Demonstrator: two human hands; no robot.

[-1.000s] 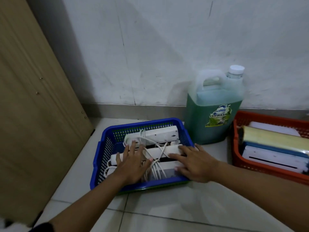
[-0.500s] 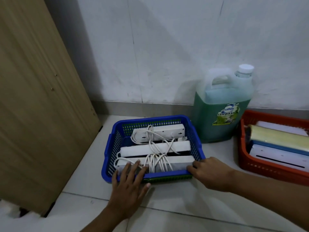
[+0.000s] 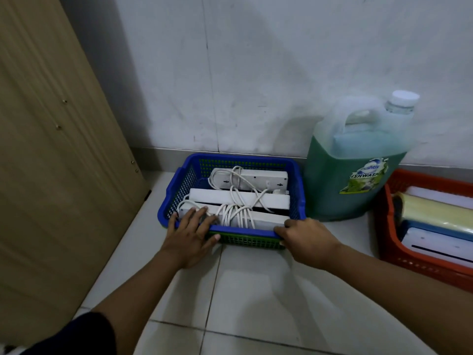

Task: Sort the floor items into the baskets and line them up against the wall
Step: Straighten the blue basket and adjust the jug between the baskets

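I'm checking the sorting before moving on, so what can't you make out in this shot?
Head view only:
- Orange basket: right part cut off by the frame edge, so its full contents are unknown.
- Jug label: brand name blurred.
- Nearest power strip: left end covered by the left hand.
- Right hand: fingertips hidden behind the blue basket rim.

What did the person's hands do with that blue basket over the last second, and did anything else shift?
Both hands came off the power strips inside the blue basket and back to its near rim: the left hand now lies flat over it, the right hand grips the corner. The basket now sits closer to the wall. The dishwash jug and red basket kept their places.
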